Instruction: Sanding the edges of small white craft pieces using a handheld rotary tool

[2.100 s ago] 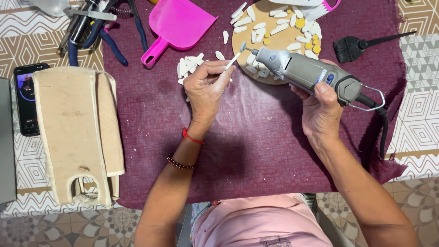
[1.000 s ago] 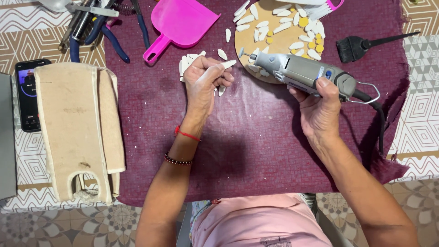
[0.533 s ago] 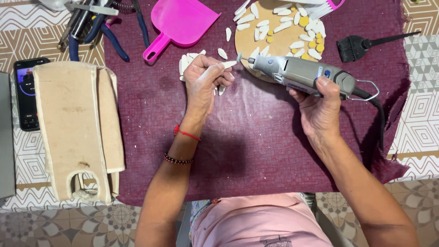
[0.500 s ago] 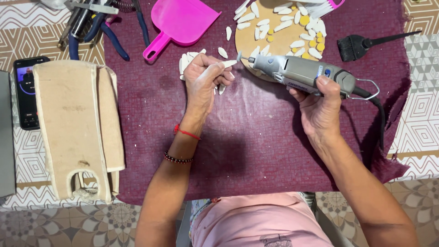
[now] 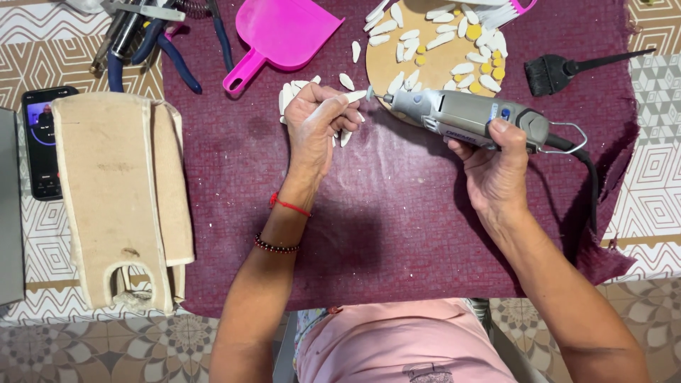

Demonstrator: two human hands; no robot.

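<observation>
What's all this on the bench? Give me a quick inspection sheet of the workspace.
Surface: maroon cloth over a patterned table.
Job's things: grey rotary tool, small white piece at its tip.
Clutter: round board with white and yellow pieces, pink dustpan, black brush, pliers, phone, wooden form.
Hands: left hand pinches the piece; right hand has its grip on the tool.
Cables: black cord.
Surroundings: tiled floor.
</observation>
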